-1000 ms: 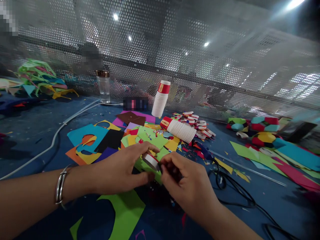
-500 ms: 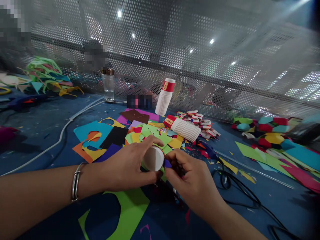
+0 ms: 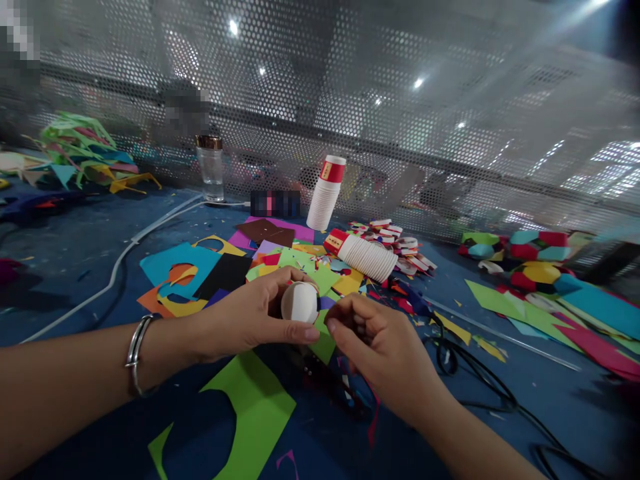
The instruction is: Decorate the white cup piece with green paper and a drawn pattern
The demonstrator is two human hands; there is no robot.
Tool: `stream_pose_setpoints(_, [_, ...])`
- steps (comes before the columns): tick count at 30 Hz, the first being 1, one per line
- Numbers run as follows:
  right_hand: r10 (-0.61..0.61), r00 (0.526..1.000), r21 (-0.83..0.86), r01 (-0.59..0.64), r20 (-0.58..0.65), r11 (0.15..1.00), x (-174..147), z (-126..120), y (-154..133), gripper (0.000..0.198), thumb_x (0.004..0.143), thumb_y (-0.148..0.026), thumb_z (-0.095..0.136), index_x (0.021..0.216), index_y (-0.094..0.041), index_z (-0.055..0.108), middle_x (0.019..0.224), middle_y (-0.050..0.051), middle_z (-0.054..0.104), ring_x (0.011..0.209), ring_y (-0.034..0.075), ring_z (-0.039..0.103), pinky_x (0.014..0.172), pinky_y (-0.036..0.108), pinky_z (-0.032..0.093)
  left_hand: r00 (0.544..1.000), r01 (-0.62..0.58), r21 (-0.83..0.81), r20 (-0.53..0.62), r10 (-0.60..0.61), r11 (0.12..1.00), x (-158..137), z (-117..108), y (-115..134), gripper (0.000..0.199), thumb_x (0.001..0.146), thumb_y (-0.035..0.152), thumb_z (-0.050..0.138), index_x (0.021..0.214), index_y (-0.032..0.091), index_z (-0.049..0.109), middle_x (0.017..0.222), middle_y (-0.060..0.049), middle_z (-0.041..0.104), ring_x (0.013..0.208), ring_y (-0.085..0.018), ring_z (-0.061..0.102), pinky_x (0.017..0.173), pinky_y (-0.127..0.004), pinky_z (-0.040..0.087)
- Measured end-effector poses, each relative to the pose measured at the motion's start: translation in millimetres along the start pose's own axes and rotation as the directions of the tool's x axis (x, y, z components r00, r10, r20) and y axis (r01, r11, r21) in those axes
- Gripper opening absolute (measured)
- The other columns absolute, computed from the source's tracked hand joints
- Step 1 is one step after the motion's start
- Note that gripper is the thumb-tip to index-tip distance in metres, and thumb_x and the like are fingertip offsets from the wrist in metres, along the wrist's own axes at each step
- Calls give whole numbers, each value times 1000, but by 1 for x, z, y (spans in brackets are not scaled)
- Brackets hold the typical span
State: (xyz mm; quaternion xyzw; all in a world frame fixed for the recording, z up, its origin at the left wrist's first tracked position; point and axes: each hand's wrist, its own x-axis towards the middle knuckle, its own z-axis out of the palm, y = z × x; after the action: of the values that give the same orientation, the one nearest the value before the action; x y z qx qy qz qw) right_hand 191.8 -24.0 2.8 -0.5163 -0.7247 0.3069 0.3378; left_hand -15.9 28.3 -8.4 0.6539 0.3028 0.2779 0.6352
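Near the centre, the left hand (image 3: 240, 320) held a paper-cup base (image 3: 299, 305), while the right hand (image 3: 380, 343), fingers narrowed just beside, contents unclear, seemed busy with its side, which next called for steady support.

readable text: none | standing cup stack (image 3: 323, 200), lying cup stack (image 3: 367, 258): red-band marks too small to read

The dark blue worktop (image 3: 75, 260) lies in dim, cool light, darkest towards its near edge, below the bare left hand (image 3: 250, 310) and bare right hand (image 3: 377, 353). Small white lights glint at the grey perforated metal screen (image 3: 280, 80) beyond the far edge; hazy glare streaks above the far right corner. Wide-angle stretch softens the right edge.
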Motion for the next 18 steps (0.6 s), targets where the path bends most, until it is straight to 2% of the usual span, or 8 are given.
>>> stream_pose_setpoints(3, [-11, 1000, 18, 11, -2, 1000, 0, -1, 1, 15, 95, -29, 54, 86, -19, 60, 67, -4, 54, 57, 10, 46, 53, 26, 38, 1000, 17, -42, -22, -18, 999, 0, 1, 1, 48, 75, 34, 83, 110, 21, 52, 94, 2, 60, 85, -14, 54, 76, -28, 44])
stream_pose_setpoints(11, [1, 999, 86, -5, 54, 996, -2, 0, 0, 20, 97, -36, 55, 89, -19, 61, 66, -5, 50, 55, 10, 46, 49, 24, 37, 999, -27, -90, -40, 24, 996, 2, 6, 4, 45, 76, 29, 82, 107, 21, 50, 91, 3, 59, 83, -13, 53, 74, -26, 44])
stream_pose_setpoints(18, [-8, 999, 109, 3, 46, 994, -2, 1, 1, 16, 95, -34, 58, 95, -19, 65, 66, -5, 52, 54, 10, 47, 48, 23, 37, 994, -52, -45, -103, 47, 998, 0, 10, 1, 51, 76, 39, 82, 113, 22, 50, 92, 2, 58, 84, -14, 54, 74, -28, 44])
